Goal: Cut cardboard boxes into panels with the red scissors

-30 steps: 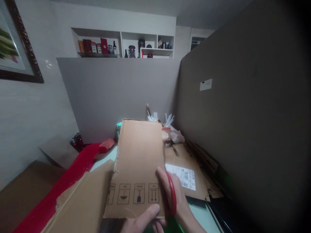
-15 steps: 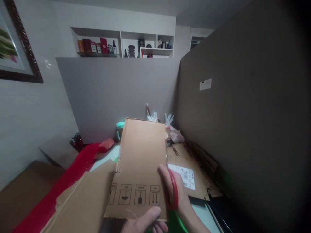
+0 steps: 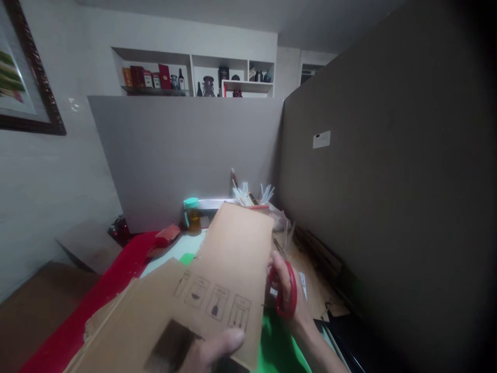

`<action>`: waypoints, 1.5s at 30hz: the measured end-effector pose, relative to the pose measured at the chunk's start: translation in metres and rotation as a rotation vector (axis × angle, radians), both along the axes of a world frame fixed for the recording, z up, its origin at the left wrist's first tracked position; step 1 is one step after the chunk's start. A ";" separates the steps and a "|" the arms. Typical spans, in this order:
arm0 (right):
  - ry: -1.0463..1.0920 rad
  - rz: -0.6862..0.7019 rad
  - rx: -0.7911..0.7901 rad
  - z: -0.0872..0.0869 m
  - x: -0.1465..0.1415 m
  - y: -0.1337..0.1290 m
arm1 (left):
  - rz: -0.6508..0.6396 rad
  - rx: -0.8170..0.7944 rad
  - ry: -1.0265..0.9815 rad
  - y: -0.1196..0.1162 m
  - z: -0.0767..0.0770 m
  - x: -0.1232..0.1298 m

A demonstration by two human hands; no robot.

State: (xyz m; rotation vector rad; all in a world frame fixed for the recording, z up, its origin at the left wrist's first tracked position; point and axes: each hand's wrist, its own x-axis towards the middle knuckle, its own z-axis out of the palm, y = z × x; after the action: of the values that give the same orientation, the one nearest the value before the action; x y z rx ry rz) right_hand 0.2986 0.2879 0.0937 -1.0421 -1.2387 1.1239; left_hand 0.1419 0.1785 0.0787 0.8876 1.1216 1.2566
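Note:
My left hand (image 3: 212, 349) grips the near edge of a brown cardboard piece (image 3: 233, 259) printed with handling symbols; the thumb lies on top. The piece is tilted to the right. My right hand (image 3: 285, 303) is shut on red-handled scissors (image 3: 289, 295) at the cardboard's right edge, with the blades (image 3: 286, 235) pointing away from me. A second, larger cardboard sheet (image 3: 135, 316) lies under the first at the lower left.
Grey partition boards (image 3: 186, 150) stand at the back and right. On the desk are a green mat (image 3: 279, 347), flat cardboard scraps (image 3: 314, 274), a cup of sticks (image 3: 250, 197), a teal-lidded jar (image 3: 191, 213) and a red cloth strip (image 3: 112, 280).
The cardboard piece has turned clockwise and tipped lower. My right hand with the scissors has moved up and right, away from the edge. The view has shifted slightly.

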 end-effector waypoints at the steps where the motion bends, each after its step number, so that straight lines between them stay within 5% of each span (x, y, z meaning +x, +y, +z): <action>1: 0.018 -0.013 0.003 0.001 0.001 0.000 | 0.004 0.008 -0.015 0.002 0.004 -0.003; 11: -0.042 -0.300 0.241 0.005 0.013 0.011 | 0.019 0.043 -0.291 -0.007 0.081 -0.033; 14: -0.118 -0.369 0.331 0.010 0.020 0.008 | 0.117 0.059 -0.210 -0.011 0.097 -0.046; 21: -0.354 -0.444 0.658 0.008 0.019 0.005 | 0.269 0.089 -0.009 -0.012 0.109 -0.069; 31: -0.447 0.059 0.883 -0.003 0.005 -0.013 | 0.263 0.101 -0.064 -0.003 0.106 -0.084; 35: -0.542 -0.065 1.127 -0.007 0.002 -0.014 | 0.226 0.101 -0.082 -0.009 0.106 -0.081; 40: -0.411 -0.255 0.940 -0.009 0.001 -0.019 | -0.007 0.266 -0.084 -0.023 0.114 -0.062; 43: -0.139 -0.285 0.501 -0.004 0.001 -0.019 | -0.126 0.446 0.133 -0.019 0.109 -0.056; 45: 0.030 -0.239 0.234 0.002 0.002 -0.017 | -0.027 0.424 0.282 -0.008 0.100 -0.057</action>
State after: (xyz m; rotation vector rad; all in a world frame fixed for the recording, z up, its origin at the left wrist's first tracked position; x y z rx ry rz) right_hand 0.3005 0.2714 0.0954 -0.9621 -1.1568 0.7884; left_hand 0.0850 0.1706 0.1786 1.4286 1.0705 1.4026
